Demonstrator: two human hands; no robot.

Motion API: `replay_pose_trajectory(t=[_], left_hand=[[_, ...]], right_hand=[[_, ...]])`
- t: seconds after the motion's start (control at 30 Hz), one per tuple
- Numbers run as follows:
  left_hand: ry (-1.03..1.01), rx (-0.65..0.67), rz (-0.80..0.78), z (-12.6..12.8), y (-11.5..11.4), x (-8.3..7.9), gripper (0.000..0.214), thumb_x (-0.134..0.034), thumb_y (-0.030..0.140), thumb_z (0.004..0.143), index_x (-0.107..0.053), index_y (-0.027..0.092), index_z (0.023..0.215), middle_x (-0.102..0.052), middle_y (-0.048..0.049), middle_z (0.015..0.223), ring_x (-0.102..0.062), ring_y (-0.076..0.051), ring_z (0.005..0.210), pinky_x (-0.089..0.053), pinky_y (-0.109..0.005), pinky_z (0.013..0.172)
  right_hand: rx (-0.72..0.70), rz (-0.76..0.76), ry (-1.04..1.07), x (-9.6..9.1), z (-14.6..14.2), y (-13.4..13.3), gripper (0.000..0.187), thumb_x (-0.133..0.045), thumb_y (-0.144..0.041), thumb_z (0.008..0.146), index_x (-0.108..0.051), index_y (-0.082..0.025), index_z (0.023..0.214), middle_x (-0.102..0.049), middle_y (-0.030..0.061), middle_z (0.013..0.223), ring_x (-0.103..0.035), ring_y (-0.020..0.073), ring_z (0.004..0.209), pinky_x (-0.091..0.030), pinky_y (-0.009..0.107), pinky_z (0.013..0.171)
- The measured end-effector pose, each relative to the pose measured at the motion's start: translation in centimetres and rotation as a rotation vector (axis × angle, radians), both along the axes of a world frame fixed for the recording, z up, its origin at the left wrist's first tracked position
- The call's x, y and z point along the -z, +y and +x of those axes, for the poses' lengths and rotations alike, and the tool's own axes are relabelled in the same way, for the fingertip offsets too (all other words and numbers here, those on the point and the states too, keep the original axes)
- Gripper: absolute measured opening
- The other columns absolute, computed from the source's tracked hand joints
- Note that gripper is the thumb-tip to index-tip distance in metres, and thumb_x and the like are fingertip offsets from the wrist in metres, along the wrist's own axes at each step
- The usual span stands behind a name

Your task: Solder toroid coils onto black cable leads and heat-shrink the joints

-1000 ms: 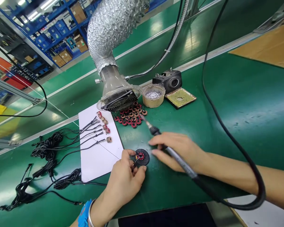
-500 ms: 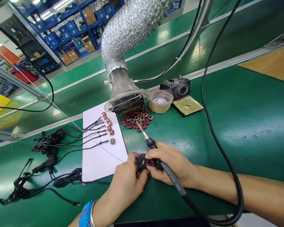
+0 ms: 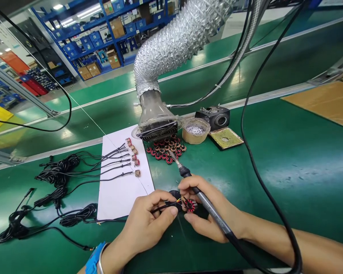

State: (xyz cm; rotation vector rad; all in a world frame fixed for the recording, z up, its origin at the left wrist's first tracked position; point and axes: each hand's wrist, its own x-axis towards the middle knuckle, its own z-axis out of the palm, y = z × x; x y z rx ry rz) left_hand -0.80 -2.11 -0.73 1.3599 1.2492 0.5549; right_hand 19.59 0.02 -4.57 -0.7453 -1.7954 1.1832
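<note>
We're watching an electronics assembly floor here: a green conveyor workbench (image 3: 277,190) is stretching across the factory, a fume extractor (image 3: 157,123) is hanging just above it, a soldering iron (image 3: 208,207) is working over it, and blue storage racking (image 3: 88,40) is standing well beyond it, carrying cardboard cartons (image 3: 93,69).

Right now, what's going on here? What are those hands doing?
A person is working at a green bench. Their right hand holds a soldering iron like a pen. Their left hand pinches a thin black wire close to a small red-and-copper coil, beside a round black pad. A heap of coils lies farther off, and coils with wires lie on a white sheet.
</note>
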Motion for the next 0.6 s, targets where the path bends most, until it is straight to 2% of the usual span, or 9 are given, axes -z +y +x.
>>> replay_pose_trajectory(t=[0.1,0.17,0.23,0.4,0.6], left_hand=[[0.020,0.015,0.009,0.0,0.0,0.0,0.026,-0.058,0.040,0.089,-0.063,0.017,0.099,-0.051,0.0015,0.069,-0.034,-0.009,0.055,-0.027,-0.022,0.051],[0.025,0.020,0.021,0.0,0.1,0.1,0.026,-0.058,0.040,0.089,-0.064,0.017,0.098,-0.052,0.0012,0.070,-0.034,-0.009,0.056,-0.027,-0.022,0.051],[0.027,0.020,0.031,0.1,0.1,0.1,0.025,-0.057,0.040,0.089,-0.064,0.017,0.099,-0.055,0.0001,0.073,-0.035,-0.009,0.057,-0.028,-0.022,0.052],[0.049,0.035,0.029,0.2,0.2,0.0,0.027,-0.054,0.039,0.091,-0.065,0.018,0.104,-0.053,0.0009,0.071,-0.030,-0.008,0.053,-0.024,-0.022,0.049],[0.110,0.081,0.047,0.3,0.5,-0.6,0.027,-0.051,0.039,0.092,-0.067,0.017,0.096,-0.044,0.0039,0.063,-0.028,-0.009,0.052,-0.022,-0.023,0.049]], right_hand=[[-0.043,-0.152,0.059,0.4,0.0,-0.1,0.036,-0.057,-0.017,0.083,-0.042,-0.023,0.116,-0.053,0.0041,0.097,-0.058,0.0130,0.079,-0.052,0.024,0.068],[-0.018,-0.221,0.087,0.7,0.0,-0.1,0.023,-0.051,-0.019,0.090,-0.044,-0.023,0.111,-0.053,0.0026,0.091,-0.056,0.0108,0.071,-0.051,0.022,0.062],[0.018,-0.241,0.092,0.7,-0.1,-0.1,0.017,-0.049,-0.021,0.091,-0.045,-0.022,0.107,-0.052,0.0012,0.086,-0.054,0.0100,0.067,-0.049,0.021,0.059],[0.037,-0.139,-0.032,-0.2,0.1,0.1,0.017,-0.050,-0.017,0.089,-0.047,-0.023,0.105,-0.055,-0.0016,0.079,-0.053,0.0090,0.063,-0.046,0.020,0.057],[-0.048,-0.008,-0.141,-0.8,0.7,0.3,0.026,-0.051,-0.013,0.087,-0.046,-0.024,0.110,-0.060,-0.0018,0.080,-0.058,0.0095,0.064,-0.047,0.020,0.060]])
